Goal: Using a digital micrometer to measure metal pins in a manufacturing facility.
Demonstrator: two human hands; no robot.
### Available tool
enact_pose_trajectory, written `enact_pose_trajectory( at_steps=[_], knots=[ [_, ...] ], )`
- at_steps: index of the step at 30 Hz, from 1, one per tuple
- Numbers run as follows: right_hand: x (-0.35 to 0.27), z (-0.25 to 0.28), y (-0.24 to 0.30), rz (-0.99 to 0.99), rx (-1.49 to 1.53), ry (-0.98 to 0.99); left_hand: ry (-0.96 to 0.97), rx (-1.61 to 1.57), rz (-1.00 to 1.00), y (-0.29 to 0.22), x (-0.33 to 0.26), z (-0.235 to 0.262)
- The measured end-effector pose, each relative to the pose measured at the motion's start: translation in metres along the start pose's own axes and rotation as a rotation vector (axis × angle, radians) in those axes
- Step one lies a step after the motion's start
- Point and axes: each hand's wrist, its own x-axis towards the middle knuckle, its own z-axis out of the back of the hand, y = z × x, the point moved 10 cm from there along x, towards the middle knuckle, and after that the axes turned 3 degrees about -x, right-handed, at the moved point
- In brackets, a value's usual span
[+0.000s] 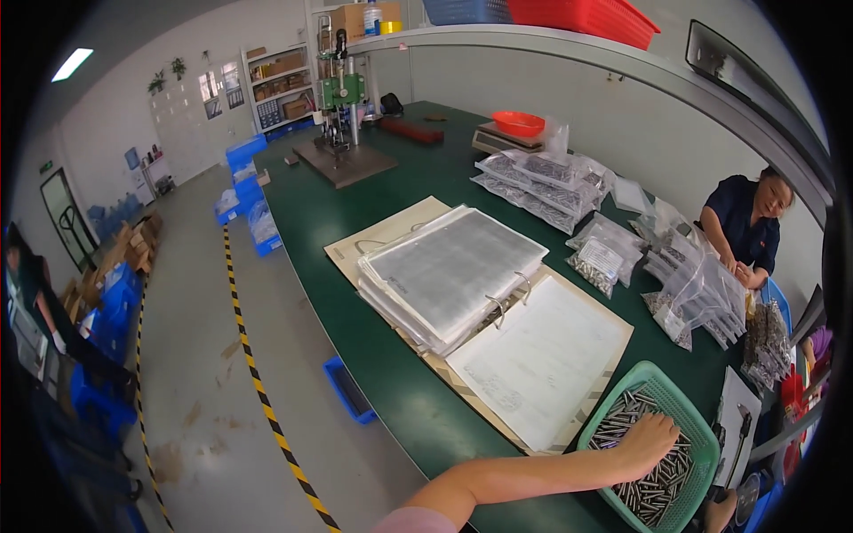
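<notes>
A green plastic basket (pixel 708 433) near the table's front right corner holds many slim metal pins (pixel 657 497). My left hand (pixel 647 444) reaches in from the left, palm down, its fingers curled in among the pins; the fingertips are hidden. Only a small part of my right hand (pixel 720 510) shows beside the basket's right side, low in the picture, and its fingers cannot be made out. Left of the basket lies an open ring binder (pixel 542 364), with a thick stack of clear sleeves (pixel 453 266) on its left half.
Bags of metal parts (pixel 542 191) lie along the far right of the green table (pixel 311 235). Behind them stands a scale with a red bowl (pixel 519 123). A green press (pixel 342 91) is at the far end. A co-worker (pixel 745 218) sits at right. Blue bins (pixel 258 218) line the floor.
</notes>
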Motion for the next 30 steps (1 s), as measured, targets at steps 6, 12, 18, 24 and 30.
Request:
enact_pose_trajectory(
  at_steps=[6, 12, 18, 24, 30],
  knots=[
    [0.038, -0.026, -0.042, 0.017, -0.114, -0.053, -0.104, -0.297, 0.127, 0.017, 0.008, 0.0],
    [0.097, -0.074, -0.114, 0.002, 0.157, -0.015, -0.31, -0.469, 0.201, 0.035, 0.001, 0.009],
    [0.08, -0.06, -0.12, -0.081, 0.514, -0.019, -0.091, -0.528, 0.178, 0.025, 0.009, -0.002],
    [-0.028, 0.039, -0.03, -0.072, 1.456, -0.569, -0.178, -0.626, 0.206, 0.033, 0.006, 0.014],
    [-0.021, 0.049, 0.032, 0.096, 2.39, 0.202, -0.219, -0.743, 0.217, 0.033, 0.01, 0.028]
  ],
)
